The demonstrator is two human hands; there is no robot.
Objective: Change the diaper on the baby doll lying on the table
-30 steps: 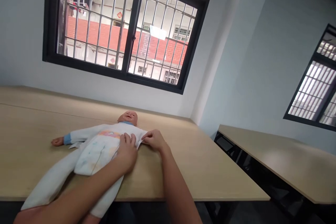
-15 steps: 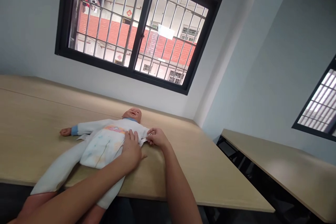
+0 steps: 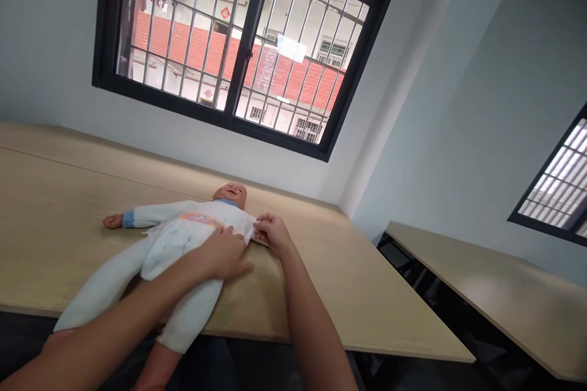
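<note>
A baby doll (image 3: pixel 165 214) in a white outfit with blue cuffs and collar lies on its back, its head away from me and its lower legs over the near table edge. A white diaper (image 3: pixel 167 252) with a coloured band at its waist covers the doll's belly and hips. My left hand (image 3: pixel 225 253) rests on the diaper's front, thumb apart, fingers slightly bent. At the diaper's right side, my right hand (image 3: pixel 271 232) pinches its thin white side flap. The doll's right-hand arm is mostly hidden by the flap and my hand.
The doll lies on a light wooden table (image 3: pixel 348 293) against the wall under a barred window (image 3: pixel 229 49). A second wooden table (image 3: pixel 486 275) stands to the right across a dark gap. Another barred window (image 3: pixel 557 177) is at far right.
My right hand has pulled the side flap up, stretching it more. My left hand has shifted slightly up, its fingers more bent. The doll's legs look a little moved.
</note>
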